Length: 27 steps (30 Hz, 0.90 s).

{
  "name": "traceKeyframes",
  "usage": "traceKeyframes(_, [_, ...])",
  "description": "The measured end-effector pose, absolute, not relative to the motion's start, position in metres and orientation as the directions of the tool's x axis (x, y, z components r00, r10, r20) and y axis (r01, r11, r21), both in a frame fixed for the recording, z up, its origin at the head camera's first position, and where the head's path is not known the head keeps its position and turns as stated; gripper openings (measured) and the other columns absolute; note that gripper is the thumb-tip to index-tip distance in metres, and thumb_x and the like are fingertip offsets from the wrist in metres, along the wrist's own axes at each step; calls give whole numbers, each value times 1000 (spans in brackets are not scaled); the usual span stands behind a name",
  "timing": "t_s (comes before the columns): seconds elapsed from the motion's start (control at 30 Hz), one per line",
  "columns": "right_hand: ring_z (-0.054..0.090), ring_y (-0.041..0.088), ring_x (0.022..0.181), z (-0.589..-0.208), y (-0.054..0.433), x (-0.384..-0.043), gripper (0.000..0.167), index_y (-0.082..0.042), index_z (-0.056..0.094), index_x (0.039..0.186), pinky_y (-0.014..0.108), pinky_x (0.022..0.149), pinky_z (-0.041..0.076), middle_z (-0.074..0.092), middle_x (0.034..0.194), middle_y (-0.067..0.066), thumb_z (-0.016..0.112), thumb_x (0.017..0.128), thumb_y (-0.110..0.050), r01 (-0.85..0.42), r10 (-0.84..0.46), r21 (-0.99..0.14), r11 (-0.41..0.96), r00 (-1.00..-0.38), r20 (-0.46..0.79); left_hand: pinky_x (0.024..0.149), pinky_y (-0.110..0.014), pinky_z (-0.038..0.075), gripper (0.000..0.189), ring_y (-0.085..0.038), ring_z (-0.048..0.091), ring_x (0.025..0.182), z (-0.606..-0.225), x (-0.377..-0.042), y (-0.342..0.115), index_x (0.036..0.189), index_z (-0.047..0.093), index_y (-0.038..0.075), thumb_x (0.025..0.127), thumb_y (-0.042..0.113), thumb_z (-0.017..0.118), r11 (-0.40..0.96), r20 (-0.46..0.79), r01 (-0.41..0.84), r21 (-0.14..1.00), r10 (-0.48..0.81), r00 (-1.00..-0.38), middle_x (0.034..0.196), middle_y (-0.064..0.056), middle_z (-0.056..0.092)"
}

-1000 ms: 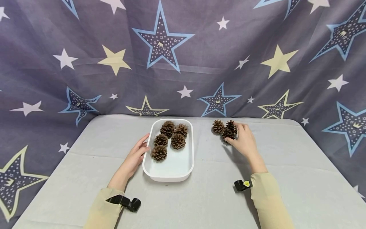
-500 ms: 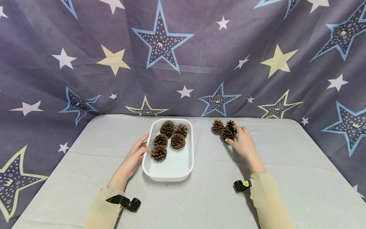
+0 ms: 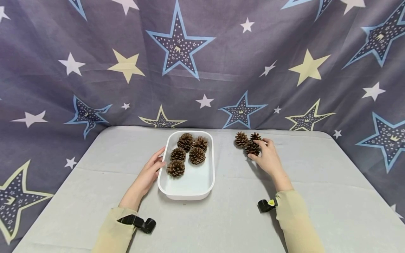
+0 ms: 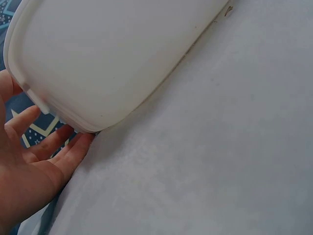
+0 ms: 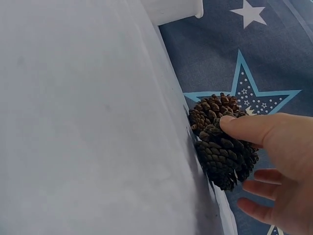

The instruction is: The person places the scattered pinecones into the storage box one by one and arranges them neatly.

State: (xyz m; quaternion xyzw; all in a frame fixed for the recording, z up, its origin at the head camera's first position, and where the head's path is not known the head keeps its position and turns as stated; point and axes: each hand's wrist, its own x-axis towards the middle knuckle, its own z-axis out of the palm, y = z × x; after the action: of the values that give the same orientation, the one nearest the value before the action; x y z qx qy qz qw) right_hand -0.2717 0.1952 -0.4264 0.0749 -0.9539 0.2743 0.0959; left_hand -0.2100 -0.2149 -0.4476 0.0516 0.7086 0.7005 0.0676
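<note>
With the left hand (image 3: 148, 177) spread against the tub (image 3: 186, 197), the right hand's (image 3: 269, 158) pinched pinecone (image 3: 251, 149), right of it, could snag its crowding neighbours (image 3: 241, 139).

A dark grey-purple fabric backdrop (image 3: 221, 63) hangs behind the desk (image 3: 234, 218) and down along both its sides, softly creased. Its print mixes blue-outlined stars (image 3: 181, 35) filled with tiny stars and a crown, plain yellow stars (image 3: 126, 66), yellow-outlined stars (image 3: 23, 193) and smaller white stars (image 3: 205, 101). The desk has a pale grey surface, faint crease lines, rounded far corners and a small brown mark (image 4: 228, 11).
</note>
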Motion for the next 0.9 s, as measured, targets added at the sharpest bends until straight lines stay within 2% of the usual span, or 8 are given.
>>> traceKeyframes(0.3, [33,43,122,-429,195,-273,58,-7,44,130,55,99,31,27,136,26,67,80,-25,-198,-87,-537,820,-971,225,93,-30,41,59,-20,43,116,-447,-210,-215,145,21,25,92,17,44,19,-34,-31,999,164,-986,139,-17,33])
traceKeyframes(0.5, [36,41,120,-428,195,-271,57,-5,44,128,54,98,32,31,134,24,67,80,-25,-192,-77,-551,812,-971,225,91,-26,43,58,-18,44,114,-446,-210,-214,145,22,26,92,16,44,17,-36,-34,999,163,-986,139,-16,34])
traceKeyframes(0.73, [38,41,118,-427,195,-271,57,-4,44,128,54,98,32,33,133,23,66,80,-26,-189,-74,-545,817,-971,226,93,-29,41,58,-24,41,118,-446,-210,-214,145,21,24,92,16,43,12,-31,-29,1000,171,-985,139,-17,33])
traceKeyframes(0.9, [39,40,118,-425,195,-270,56,-3,47,125,53,98,32,35,132,21,69,78,-27,-181,-55,-538,823,-969,242,94,-27,40,58,-23,40,119,-446,-211,-214,145,22,26,92,16,43,20,-35,-32,999,165,-986,140,-15,33])
